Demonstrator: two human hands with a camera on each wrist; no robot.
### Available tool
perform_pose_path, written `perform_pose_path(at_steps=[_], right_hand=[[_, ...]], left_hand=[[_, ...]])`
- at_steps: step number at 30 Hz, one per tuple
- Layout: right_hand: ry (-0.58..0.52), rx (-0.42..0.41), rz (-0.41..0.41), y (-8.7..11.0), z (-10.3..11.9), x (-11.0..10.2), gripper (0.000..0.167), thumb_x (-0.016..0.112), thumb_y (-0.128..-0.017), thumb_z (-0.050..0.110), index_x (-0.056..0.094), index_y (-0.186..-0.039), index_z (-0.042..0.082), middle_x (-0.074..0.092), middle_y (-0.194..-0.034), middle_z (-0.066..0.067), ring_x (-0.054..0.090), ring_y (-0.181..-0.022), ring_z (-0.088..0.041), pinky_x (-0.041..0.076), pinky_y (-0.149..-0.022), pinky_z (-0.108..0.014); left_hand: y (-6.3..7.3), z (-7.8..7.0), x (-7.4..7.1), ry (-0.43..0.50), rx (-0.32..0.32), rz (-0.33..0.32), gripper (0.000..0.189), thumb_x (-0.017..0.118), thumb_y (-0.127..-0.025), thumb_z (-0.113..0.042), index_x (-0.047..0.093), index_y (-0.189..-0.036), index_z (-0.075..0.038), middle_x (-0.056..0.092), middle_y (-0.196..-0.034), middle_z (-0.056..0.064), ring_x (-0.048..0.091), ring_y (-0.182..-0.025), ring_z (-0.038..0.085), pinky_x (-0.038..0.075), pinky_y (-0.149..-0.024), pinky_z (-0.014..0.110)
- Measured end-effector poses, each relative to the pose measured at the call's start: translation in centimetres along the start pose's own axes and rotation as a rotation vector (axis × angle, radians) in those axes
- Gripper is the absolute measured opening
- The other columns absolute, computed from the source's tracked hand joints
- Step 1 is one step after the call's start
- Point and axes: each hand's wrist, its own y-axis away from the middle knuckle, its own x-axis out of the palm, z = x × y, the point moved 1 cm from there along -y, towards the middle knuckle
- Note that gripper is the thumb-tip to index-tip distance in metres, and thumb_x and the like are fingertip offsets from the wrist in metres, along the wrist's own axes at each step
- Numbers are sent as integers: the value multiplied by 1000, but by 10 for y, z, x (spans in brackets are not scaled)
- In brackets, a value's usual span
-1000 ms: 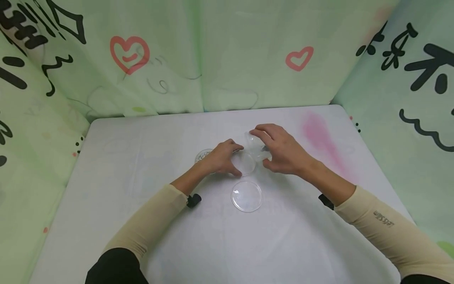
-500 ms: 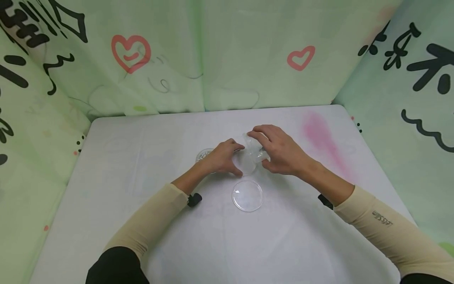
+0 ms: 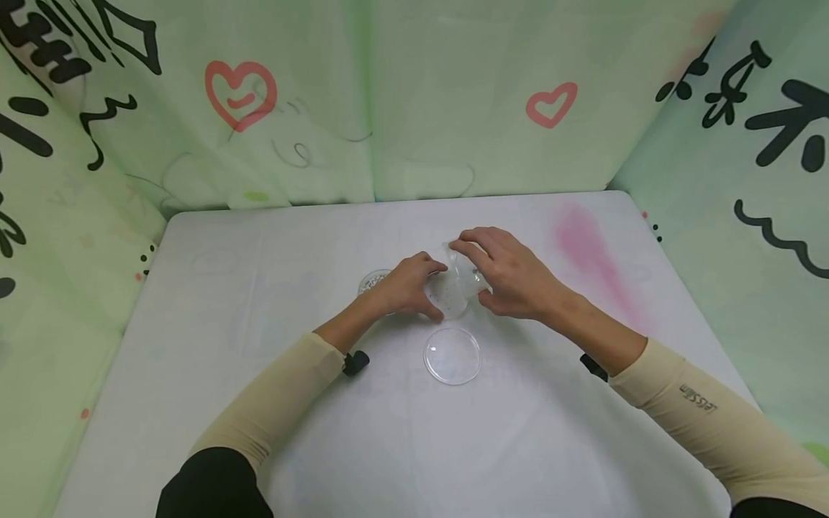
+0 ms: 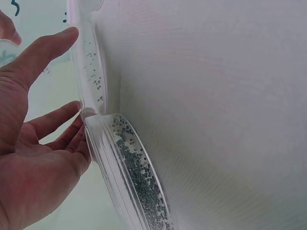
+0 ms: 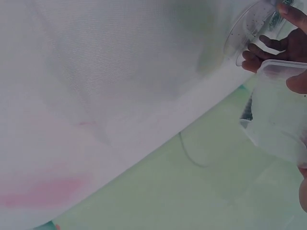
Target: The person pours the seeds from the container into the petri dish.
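My left hand (image 3: 409, 288) spreads thumb and fingers around the rim of a clear petri dish (image 3: 448, 296) at mid-table. A scatter of small dark grains (image 4: 98, 84) lies in that dish. My right hand (image 3: 514, 277) grips a translucent plastic container (image 5: 278, 115) by its sides, tilted close over the dish's right edge. Dark grains (image 5: 247, 112) are gathered in one of the container's corners. Partly hidden behind my left hand, a second petri dish (image 3: 371, 280) holds many of the same dark grains, seen closely in the left wrist view.
In front of the held dish, a clear round lid or shallow dish (image 3: 451, 357) lies flat on the white tabletop (image 3: 291, 432). Green curtains (image 3: 440, 108) with drawings enclose the table's back and sides. A pink stain (image 3: 592, 252) marks the cloth at the right.
The container has shifted slightly left over the dish. Dark specks now show in the petri dish, where it looked clear one second ago. My left hand holds its place.
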Motion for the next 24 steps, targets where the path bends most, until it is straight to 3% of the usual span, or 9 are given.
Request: perform_pose_path(at_steps=[24], right_hand=[[66, -68, 6, -4, 5, 1, 73, 67, -66, -14, 58, -137, 1, 61, -134, -14, 56, -127, -33, 44, -114, -46]], left_hand=[[1, -1, -1, 14, -6, 5, 90, 96, -73, -29, 54, -149, -4, 57, -137, 15, 58, -122, 27, 50, -108, 39]])
